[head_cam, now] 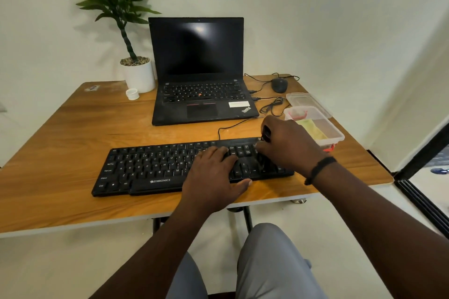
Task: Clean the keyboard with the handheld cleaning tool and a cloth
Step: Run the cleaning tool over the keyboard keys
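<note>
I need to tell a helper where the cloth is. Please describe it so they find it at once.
Look right of the laptop, at the table's right edge. Two clear plastic boxes sit there; the nearer, open box holds the cloth. It is the only yellow-green thing there.

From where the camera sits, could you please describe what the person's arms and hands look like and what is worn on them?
Both forearms are bare, with no sleeves in view. The right hand has a dark beaded bracelet around its wrist. The left hand wears nothing visible: no glove, ring or watch.
</note>
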